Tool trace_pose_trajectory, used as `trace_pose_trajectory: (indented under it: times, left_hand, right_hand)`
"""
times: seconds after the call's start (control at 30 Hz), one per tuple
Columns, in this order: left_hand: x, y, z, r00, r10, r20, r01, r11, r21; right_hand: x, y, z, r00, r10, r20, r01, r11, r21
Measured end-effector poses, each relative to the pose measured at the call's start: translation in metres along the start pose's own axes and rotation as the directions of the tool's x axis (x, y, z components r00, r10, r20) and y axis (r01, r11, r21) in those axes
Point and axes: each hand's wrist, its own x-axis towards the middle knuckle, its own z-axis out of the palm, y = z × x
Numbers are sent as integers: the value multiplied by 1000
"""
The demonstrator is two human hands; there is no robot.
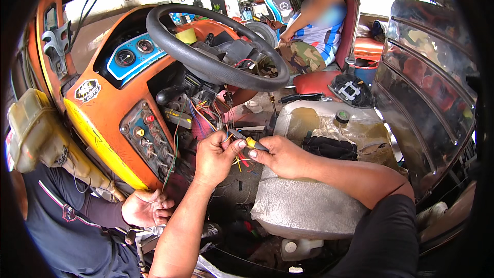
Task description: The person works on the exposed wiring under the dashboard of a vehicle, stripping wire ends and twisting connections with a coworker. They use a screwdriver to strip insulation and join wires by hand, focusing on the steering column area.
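Note:
In front of the seat, below the steering wheel, my right hand (282,156) is closed round the handles of yellow-and-grey pliers (253,143). Their metal jaws point left toward the fingers of my left hand (213,155). That hand is pinched on thin wires, partly hidden by its fingers. Red and yellow wire ends (244,161) stick out under the hands. Behind them, a loose bundle of coloured wires (198,110) hangs from the opened steering column.
At the left, a co-worker's hand (148,208) is near a thin green wire by the orange switch panel (146,134). The black steering wheel (221,67) arches above. A worn silver-grey cover (309,203) lies beneath my right forearm. Another person (319,25) sits at the far side.

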Motion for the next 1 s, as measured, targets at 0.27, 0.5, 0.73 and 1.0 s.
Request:
trace_pose_trajectory:
  times: [0.27, 0.5, 0.73, 1.0]
  left_hand:
    - [0, 13, 4, 997, 18, -74, -10, 994, 109]
    - [3, 20, 8, 988, 33, -151, 6, 967, 255]
    - [0, 13, 26, 933, -67, -353, 138, 974, 181]
    - [-22, 13, 3, 979, 187, -86, -170, 970, 172]
  right_hand:
    - [-7, -5, 13, 982, -14, -191, -1, 997, -82]
    - [-6, -2, 16, 972, -23, -235, 9, 998, -61]
    - [0, 6, -10, 927, 92, -364, -117, 992, -47]
    - [0, -6, -83, 965, 189, -183, -248, 427, -870]
